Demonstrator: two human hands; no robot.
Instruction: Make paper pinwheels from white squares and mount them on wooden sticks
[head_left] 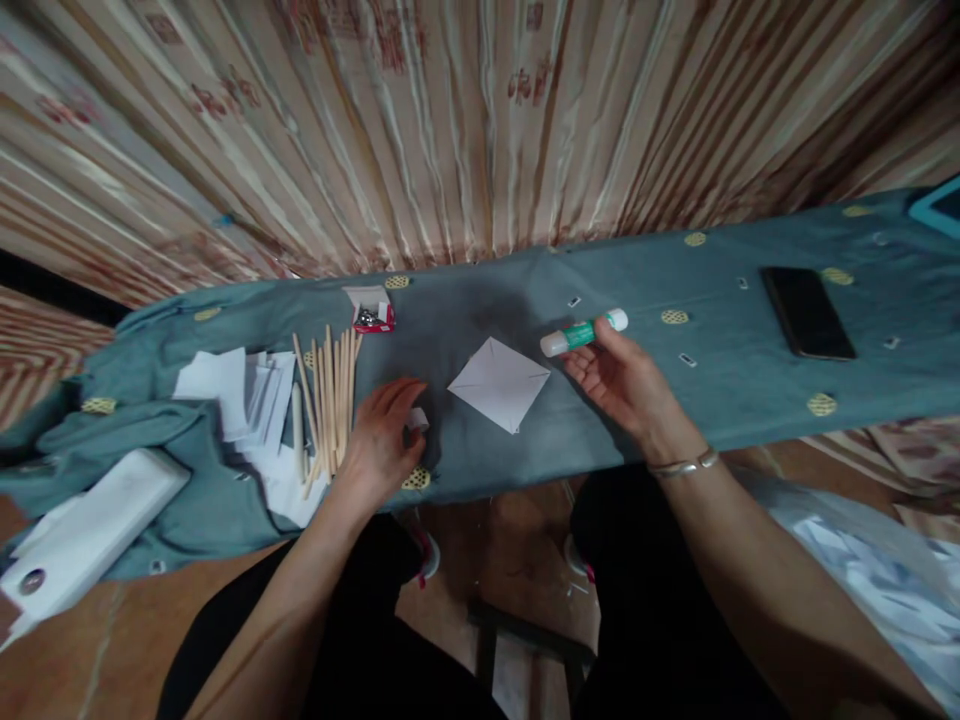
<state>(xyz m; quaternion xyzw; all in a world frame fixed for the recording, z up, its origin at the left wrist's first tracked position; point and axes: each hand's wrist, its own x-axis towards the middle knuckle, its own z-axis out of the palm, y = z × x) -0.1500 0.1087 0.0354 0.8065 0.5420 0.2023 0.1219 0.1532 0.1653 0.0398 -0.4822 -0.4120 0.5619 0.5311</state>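
Observation:
My right hand point(626, 385) holds a white and green glue stick point(583, 333) in its fingertips, just right of a folded white paper square point(499, 383) lying on the blue-grey cloth point(480, 310). My left hand point(382, 440) rests on the cloth to the left of the paper, fingers curled over a small white cap point(417, 419). A row of wooden sticks point(328, 395) lies just left of that hand.
White paper pieces point(240, 395) are piled at the left, beside a white box point(82, 535). A small red box of pins point(371, 313) sits behind the sticks. A black phone point(808, 312) lies at the right. A striped curtain hangs behind.

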